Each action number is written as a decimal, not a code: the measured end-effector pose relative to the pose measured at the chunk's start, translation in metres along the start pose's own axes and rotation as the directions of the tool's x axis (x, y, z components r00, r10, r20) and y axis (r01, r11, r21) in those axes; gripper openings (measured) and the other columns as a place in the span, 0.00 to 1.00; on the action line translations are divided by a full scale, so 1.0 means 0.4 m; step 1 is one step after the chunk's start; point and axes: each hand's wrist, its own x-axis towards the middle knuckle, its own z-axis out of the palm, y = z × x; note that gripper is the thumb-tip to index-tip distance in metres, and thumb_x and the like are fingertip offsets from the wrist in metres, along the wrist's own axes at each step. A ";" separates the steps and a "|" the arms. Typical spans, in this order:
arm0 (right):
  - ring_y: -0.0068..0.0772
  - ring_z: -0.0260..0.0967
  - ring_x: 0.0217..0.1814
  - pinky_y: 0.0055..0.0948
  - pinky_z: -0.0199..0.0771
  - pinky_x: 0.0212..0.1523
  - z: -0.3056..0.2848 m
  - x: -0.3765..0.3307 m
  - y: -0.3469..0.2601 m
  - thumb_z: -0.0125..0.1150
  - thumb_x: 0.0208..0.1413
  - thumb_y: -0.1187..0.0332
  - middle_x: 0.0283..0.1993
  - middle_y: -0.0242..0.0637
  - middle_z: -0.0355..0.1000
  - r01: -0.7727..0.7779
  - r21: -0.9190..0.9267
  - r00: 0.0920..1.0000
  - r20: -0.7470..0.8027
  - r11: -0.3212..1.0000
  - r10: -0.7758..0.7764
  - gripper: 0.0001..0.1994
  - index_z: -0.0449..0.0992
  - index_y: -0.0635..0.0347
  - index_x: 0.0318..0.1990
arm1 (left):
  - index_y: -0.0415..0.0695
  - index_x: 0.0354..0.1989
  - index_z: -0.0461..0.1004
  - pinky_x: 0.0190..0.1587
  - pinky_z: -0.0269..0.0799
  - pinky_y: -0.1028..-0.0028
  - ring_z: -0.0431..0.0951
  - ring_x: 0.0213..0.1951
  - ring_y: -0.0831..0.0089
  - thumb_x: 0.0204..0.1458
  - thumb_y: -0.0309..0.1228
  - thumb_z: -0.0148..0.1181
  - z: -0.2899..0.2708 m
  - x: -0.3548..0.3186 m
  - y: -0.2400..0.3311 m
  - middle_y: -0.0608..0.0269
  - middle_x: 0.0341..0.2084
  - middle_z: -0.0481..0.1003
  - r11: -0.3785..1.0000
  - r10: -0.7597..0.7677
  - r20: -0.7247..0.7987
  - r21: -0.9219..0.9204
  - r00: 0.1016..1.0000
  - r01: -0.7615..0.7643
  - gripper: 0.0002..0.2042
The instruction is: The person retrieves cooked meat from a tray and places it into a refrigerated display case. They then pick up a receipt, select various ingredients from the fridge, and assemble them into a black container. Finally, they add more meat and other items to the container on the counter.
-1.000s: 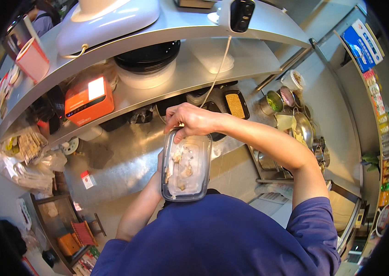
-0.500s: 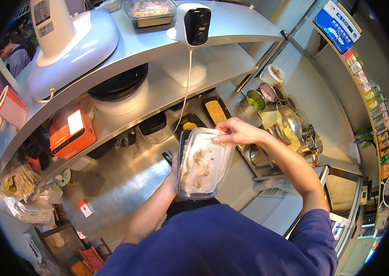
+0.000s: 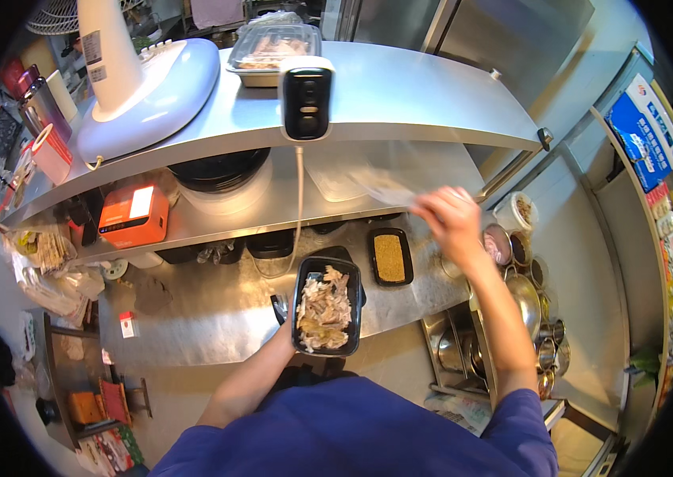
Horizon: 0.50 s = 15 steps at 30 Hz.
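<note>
My left hand [image 3: 285, 332] grips a black plastic food container [image 3: 299, 322] by its left side, in front of my chest; most of its fingers are hidden behind it. Pieces of cooked, shredded-looking meat [image 3: 325, 310] fill the uncovered container. Up and to the right, my right hand [image 3: 451, 221] pinches a clear plastic lid [image 3: 385, 191] by its edge. The lid is smeared by motion and hangs before the steel shelf, close to a stack of clear lids or tubs [image 3: 336, 176].
A black tray of brown crumbs [image 3: 389, 258] sits on the steel counter [image 3: 193, 310]. Above it runs a shelf with an orange machine [image 3: 136, 216]. A white camera [image 3: 306, 99] and a lidded food container [image 3: 277, 52] stand on top. Metal pots [image 3: 523, 302] stand at right.
My right hand has lifted the clear lid off the container and carried it up and to the right, uncovering the meat. My left hand still holds the container. The view has shifted.
</note>
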 end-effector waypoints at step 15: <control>0.39 0.77 0.38 0.32 0.77 0.36 0.307 -0.456 0.009 0.54 0.63 0.60 0.52 0.40 0.73 -0.757 0.577 0.532 0.817 -0.306 0.225 0.21 0.67 0.61 0.60 | 0.44 0.65 0.62 0.60 0.64 0.46 0.70 0.57 0.47 0.57 0.59 0.36 0.091 0.119 -0.043 0.47 0.59 0.68 0.915 0.389 -0.142 0.170 0.910 -0.365 0.36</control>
